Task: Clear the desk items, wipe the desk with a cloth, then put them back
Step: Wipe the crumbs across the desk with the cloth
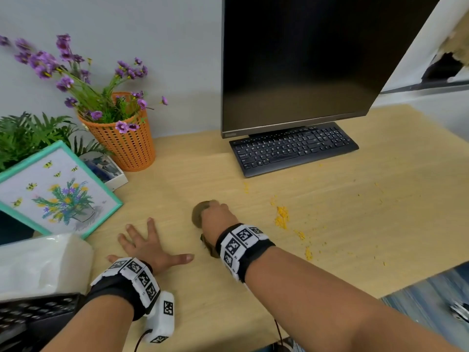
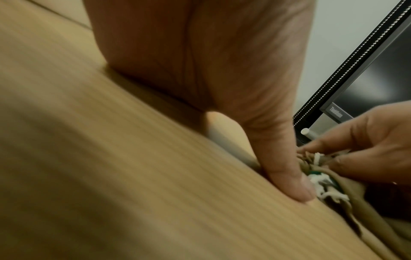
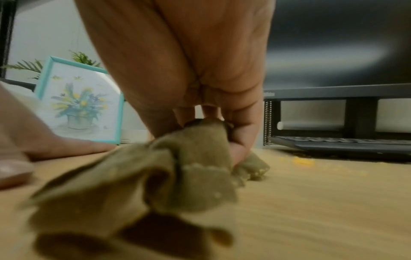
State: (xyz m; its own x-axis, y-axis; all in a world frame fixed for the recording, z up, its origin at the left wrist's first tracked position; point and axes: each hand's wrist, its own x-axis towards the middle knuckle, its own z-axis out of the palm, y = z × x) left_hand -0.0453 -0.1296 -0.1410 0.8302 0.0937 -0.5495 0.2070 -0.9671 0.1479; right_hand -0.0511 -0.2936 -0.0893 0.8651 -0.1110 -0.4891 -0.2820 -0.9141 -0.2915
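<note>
An olive-brown cloth [image 1: 199,214] lies bunched on the wooden desk [image 1: 355,199], gripped by my right hand [image 1: 215,215] near the desk's middle. In the right wrist view the cloth [image 3: 138,183] hangs crumpled under the curled fingers [image 3: 242,140]. My left hand [image 1: 149,243] rests flat on the desk, fingers spread, left of the cloth. In the left wrist view its thumb [image 2: 286,168] presses the wood beside the cloth [image 2: 333,198]. Yellow crumbs [image 1: 281,217] lie scattered to the right of the cloth.
A black keyboard [image 1: 294,148] sits under a dark monitor [image 1: 317,59] at the back. At the left stand an orange basket of purple flowers [image 1: 127,143], a teal framed picture [image 1: 55,191], a fern [image 1: 22,135] and a tissue pack [image 1: 43,265].
</note>
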